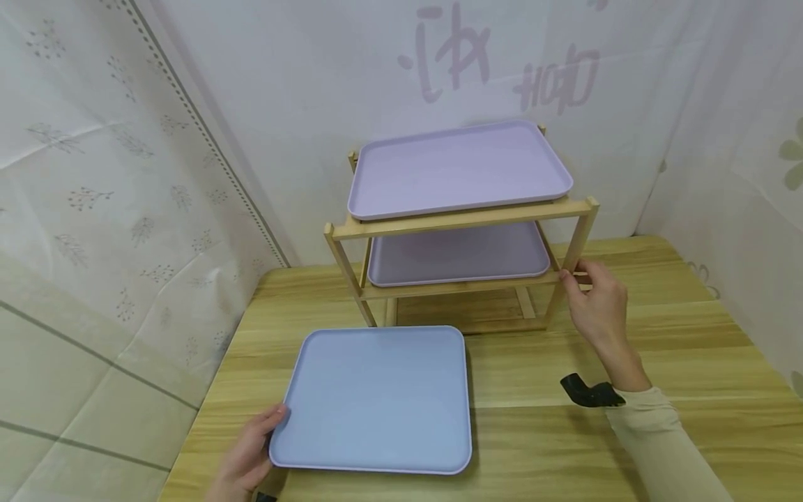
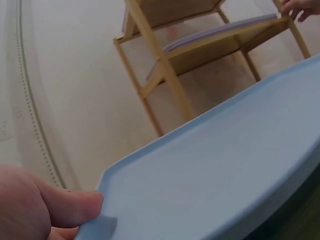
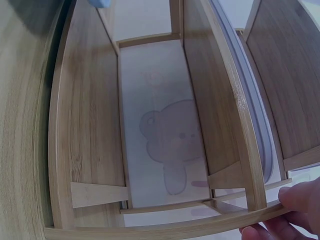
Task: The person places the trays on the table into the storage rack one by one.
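My left hand (image 1: 249, 450) grips the left edge of a light blue tray (image 1: 376, 397), thumb (image 2: 75, 207) over the rim. The tray is held in front of a wooden three-tier rack (image 1: 461, 222). With my right hand (image 1: 599, 303) I pinch the rack's right front post (image 1: 580, 233), at about the middle shelf; the right wrist view shows those fingers (image 3: 300, 197) at the post too. One lilac tray (image 1: 458, 171) lies on the top shelf, and another lilac tray (image 1: 458, 254) lies on the middle one. The bottom shelf (image 1: 464, 308) shows bare wood.
The rack stands toward the back of a wood-grain table (image 1: 684, 348). Behind it hangs a pale printed curtain (image 1: 301, 125), with more patterned cloth (image 1: 94, 209) along the left side. A black strap piece (image 1: 590, 392) sticks out at my right wrist.
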